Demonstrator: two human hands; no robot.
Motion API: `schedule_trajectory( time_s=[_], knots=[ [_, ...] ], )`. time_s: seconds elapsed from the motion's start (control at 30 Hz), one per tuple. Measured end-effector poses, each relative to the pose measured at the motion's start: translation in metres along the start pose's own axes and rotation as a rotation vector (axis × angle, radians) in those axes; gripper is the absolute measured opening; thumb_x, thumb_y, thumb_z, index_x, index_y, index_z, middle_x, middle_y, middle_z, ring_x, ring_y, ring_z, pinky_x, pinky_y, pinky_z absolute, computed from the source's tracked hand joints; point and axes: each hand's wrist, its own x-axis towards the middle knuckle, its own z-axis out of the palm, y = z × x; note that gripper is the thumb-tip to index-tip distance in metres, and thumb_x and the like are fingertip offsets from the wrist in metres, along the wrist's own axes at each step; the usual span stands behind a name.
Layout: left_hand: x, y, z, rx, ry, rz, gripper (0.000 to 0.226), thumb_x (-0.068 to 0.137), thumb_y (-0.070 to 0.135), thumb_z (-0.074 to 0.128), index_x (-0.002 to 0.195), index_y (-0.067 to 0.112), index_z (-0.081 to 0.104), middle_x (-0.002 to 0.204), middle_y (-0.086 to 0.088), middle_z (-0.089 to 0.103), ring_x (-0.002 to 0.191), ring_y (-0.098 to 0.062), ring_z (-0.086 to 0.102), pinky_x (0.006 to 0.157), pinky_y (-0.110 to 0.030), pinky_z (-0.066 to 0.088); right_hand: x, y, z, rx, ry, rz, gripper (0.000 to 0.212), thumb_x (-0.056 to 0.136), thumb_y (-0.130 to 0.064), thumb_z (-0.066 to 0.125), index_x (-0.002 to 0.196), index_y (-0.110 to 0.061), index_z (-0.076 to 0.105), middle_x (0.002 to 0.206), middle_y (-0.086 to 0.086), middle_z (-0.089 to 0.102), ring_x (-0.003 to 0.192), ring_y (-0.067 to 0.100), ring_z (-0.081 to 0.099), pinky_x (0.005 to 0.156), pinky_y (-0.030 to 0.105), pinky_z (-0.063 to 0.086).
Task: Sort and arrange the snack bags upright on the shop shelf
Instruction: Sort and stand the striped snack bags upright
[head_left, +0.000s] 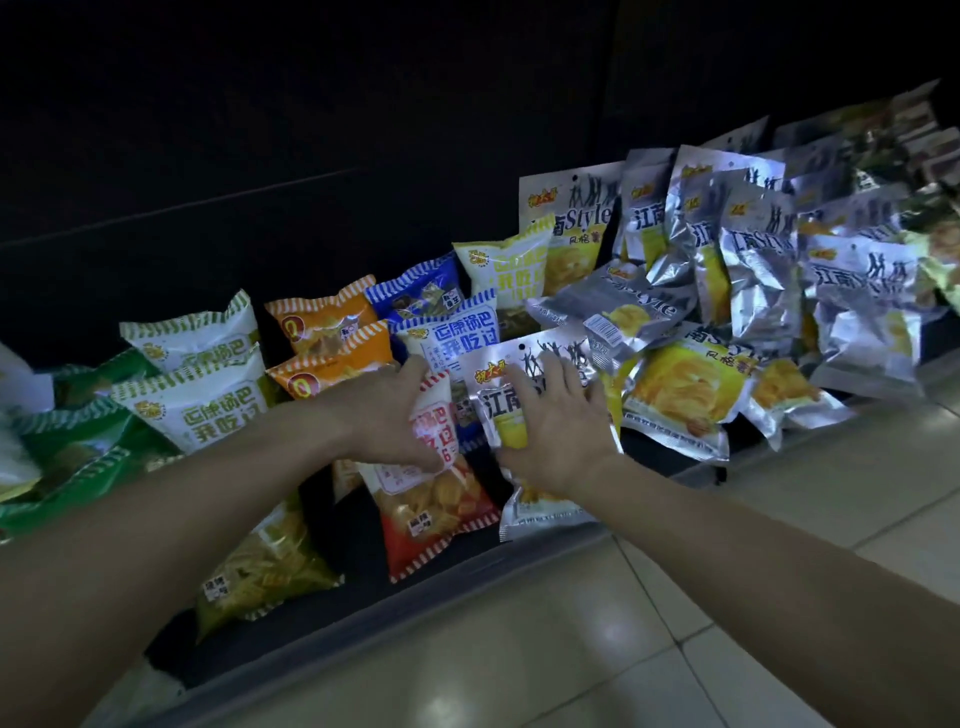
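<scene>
A low dark shelf (467, 564) holds many snack bags. My left hand (392, 415) grips the top of a red and white bag (436, 519) near the shelf's front, thumb across its face. My right hand (558, 431) lies flat with spread fingers on a silver bag (491, 384) with a yellow picture, just right of the red one. Behind them stand a blue and white bag (452, 338) and orange bags (327, 332). Green and white bags (208, 410) fill the left side. Silver bags (758, 270) crowd the right, some upright, some fallen flat.
A yellow-green bag (265, 566) lies flat at the shelf's front left. Pale floor tiles (675, 597) run along the shelf's front edge. The shelf's back wall is dark. More packets (919, 135) continue at the far right.
</scene>
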Motion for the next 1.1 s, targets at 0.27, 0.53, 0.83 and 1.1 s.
schedule_trajectory(
  time_s=[0.27, 0.53, 0.83, 1.1],
  knots=[
    [0.032, 0.060, 0.017, 0.168, 0.048, 0.020, 0.098, 0.083, 0.068, 0.067, 0.157, 0.028, 0.016, 0.150, -0.007, 0.039, 0.138, -0.031, 0.036, 0.101, -0.047, 0.046, 0.005, 0.042, 0.009, 0.101, 0.047, 0.030, 0.103, 0.078, -0.060, 0.071, 0.156, -0.027, 0.012, 0.160, 0.013, 0.005, 0.153, 0.034, -0.002, 0.123, 0.055, 0.013],
    [0.041, 0.067, 0.029, 0.319, 0.012, -0.086, 0.101, 0.078, 0.054, 0.078, 0.152, 0.020, 0.018, 0.147, -0.012, 0.031, 0.135, -0.035, 0.034, 0.103, -0.047, 0.045, 0.018, 0.086, 0.001, 0.078, 0.036, 0.044, 0.091, 0.084, -0.047, 0.071, 0.156, -0.027, 0.019, 0.166, 0.011, -0.003, 0.155, 0.032, -0.009, 0.123, 0.058, 0.012],
    [0.014, 0.033, 0.004, -0.040, -0.093, -0.084, 0.103, 0.085, 0.036, 0.079, 0.155, 0.031, 0.004, 0.144, -0.009, 0.042, 0.092, -0.016, 0.059, 0.063, -0.033, 0.051, 0.016, 0.045, -0.018, -0.255, 0.064, -0.056, 0.072, 0.079, -0.036, 0.069, 0.139, -0.008, 0.038, 0.144, 0.023, 0.033, 0.136, 0.040, 0.029, 0.113, 0.044, 0.027],
    [0.001, 0.000, -0.007, -0.203, -0.038, -0.084, 0.081, 0.082, 0.035, 0.084, 0.144, 0.022, 0.033, 0.136, 0.005, 0.054, 0.118, -0.015, 0.057, 0.095, -0.036, 0.055, 0.014, -0.018, -0.013, 0.796, -0.304, -0.267, 0.037, 0.085, -0.019, 0.072, 0.119, -0.018, 0.061, 0.113, -0.007, 0.064, 0.105, 0.013, 0.059, 0.089, 0.031, 0.050]
  ],
)
